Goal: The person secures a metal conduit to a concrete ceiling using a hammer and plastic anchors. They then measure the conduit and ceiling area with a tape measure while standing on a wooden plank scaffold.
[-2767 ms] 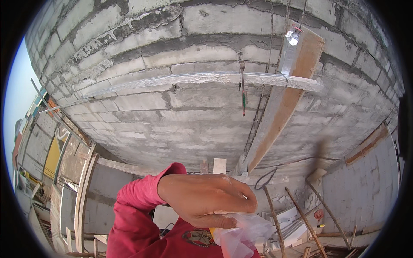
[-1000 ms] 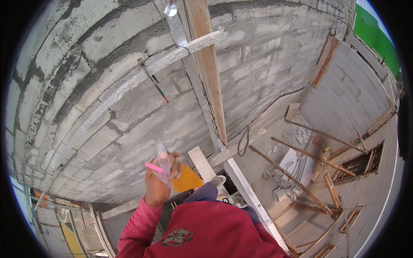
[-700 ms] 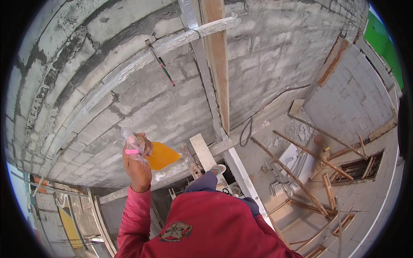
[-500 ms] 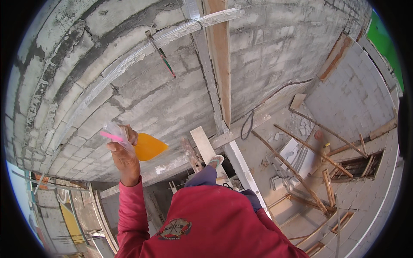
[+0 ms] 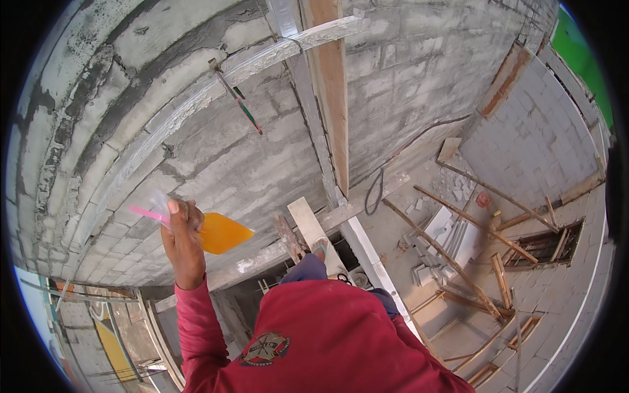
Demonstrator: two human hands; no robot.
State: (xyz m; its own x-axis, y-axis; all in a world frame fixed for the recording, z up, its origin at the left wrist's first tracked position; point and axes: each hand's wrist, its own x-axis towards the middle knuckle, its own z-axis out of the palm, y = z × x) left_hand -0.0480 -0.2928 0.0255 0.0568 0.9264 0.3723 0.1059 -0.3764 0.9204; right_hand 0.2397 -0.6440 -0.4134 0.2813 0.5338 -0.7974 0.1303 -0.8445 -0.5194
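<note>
My left hand (image 5: 183,242) is raised at the left, its fingers closed round the gathered neck of a clear plastic bag of orange drink (image 5: 224,234). The full part of the bag bulges out to the right of my fist. A pink straw (image 5: 149,214) pokes out of the bag's top on the other side. Behind the hand runs the grey block wall (image 5: 242,170). Nothing of my right hand shows; the red shirt fills the lower middle.
A hammer-like tool (image 5: 237,98) hangs at a pale metal bar (image 5: 190,98) along the wall. An upright timber (image 5: 334,111) stands against it. My foot is on a narrow plank (image 5: 308,219) above a gap. Lower right lie wooden poles (image 5: 445,262) and stacked white pieces (image 5: 442,239).
My left hand has turned a little, so the straw points further out to the left and the bag sits slightly lower. The whole view has shifted slightly.
</note>
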